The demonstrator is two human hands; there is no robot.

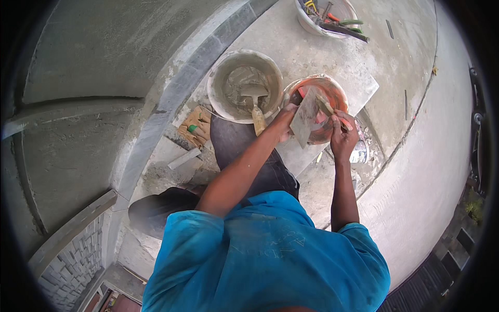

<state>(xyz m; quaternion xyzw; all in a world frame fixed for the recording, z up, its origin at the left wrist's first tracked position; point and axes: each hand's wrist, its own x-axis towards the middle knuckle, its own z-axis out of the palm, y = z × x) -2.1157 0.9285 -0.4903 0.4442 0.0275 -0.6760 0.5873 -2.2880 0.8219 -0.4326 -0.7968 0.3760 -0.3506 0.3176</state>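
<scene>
Over an orange bucket (337, 89) with a mortar-smeared rim, I hold a grey plastering trowel (305, 118) tilted on edge. My left hand (285, 122) is closed at the left edge of its flat blade; some of its fingers are hidden behind it. The fingers of my right hand (343, 136) are closed at the end of the trowel's handle. Something red shows inside the bucket, partly covered by the blade. To the left stands a pale bucket (219, 99) of wet grey mortar, with a wide-bladed scraper (254, 93) lying across it, handle toward me.
A white tub (312, 23) of hand tools stands at the far side. Torn brown paper (196, 125) and a small grey strip (184, 158) lie left of my legs. A printed container (359, 152) sits beside my right wrist. A curved concrete ledge (179, 86) runs along the left.
</scene>
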